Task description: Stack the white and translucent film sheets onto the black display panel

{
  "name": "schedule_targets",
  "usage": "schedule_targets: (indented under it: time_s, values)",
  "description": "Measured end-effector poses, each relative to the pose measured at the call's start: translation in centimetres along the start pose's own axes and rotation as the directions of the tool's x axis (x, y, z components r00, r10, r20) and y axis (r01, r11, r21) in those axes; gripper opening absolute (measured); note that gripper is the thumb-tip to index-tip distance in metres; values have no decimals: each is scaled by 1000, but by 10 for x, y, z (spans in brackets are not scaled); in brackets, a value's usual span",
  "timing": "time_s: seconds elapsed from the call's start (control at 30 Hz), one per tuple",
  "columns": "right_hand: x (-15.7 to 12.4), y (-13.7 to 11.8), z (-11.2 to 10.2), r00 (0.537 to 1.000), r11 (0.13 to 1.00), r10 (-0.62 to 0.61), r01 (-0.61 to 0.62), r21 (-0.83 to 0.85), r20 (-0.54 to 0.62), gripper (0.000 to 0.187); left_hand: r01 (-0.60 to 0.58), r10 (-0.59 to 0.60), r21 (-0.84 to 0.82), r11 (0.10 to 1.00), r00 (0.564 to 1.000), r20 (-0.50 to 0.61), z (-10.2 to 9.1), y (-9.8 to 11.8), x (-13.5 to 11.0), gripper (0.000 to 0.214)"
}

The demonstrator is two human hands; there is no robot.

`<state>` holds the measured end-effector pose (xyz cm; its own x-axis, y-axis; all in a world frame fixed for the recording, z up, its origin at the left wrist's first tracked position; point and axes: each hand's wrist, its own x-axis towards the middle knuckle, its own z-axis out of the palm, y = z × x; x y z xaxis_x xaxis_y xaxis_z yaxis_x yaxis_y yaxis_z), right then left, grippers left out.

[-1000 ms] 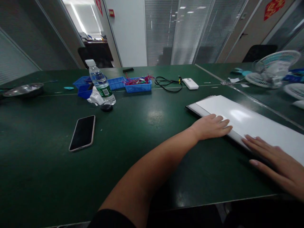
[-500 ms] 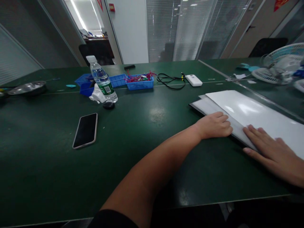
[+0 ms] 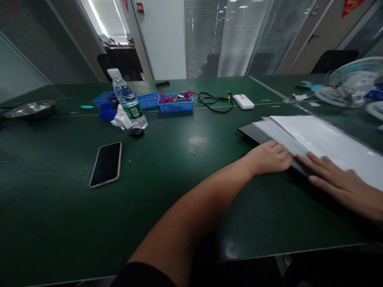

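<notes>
Green tabletop (image 3: 74, 223) fills most of the head view, and on its right side lies a stack of glossy white sheets (image 3: 335, 141) over a dark flat backing (image 3: 254, 133). The sheets do not line up: their far left corners are fanned apart, and the backing shows beyond them.

The left hand (image 3: 271, 157) reaches across from the lower middle and rests at the near edge of the stack, its fingers curled under with the knuckles up. Whether they pinch a sheet or the backing I cannot tell, since the fingertips are hidden. The right hand (image 3: 344, 185) comes in from the right edge, palm down over the near side of the sheets, its fingers extended and slightly spread, the thumb apart and nearer the body.

Well to the left lies a smartphone (image 3: 106, 164), screen up and dark. Beyond it a clear water bottle (image 3: 131, 107) stands beside crumpled white paper (image 3: 121, 118), near a blue basket (image 3: 176, 106) of red wires (image 3: 170, 98). Farther right are a coiled black cable (image 3: 214, 104) and a white, rounded box (image 3: 243, 102).
</notes>
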<state>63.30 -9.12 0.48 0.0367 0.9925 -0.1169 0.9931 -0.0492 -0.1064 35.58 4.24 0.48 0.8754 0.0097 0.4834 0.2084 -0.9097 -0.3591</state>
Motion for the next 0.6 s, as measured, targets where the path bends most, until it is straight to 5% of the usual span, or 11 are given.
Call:
schedule_targets:
  time_s: [0.3, 0.6]
  values:
    - [50, 16, -14, 998, 999, 35, -36, 14, 56, 96, 12, -8, 84, 996, 999, -48, -11, 7, -26, 34]
    - [77, -14, -1, 999, 998, -45, 44, -45, -25, 88, 22, -45, 139, 990, 986, 161, -87, 6, -135, 36]
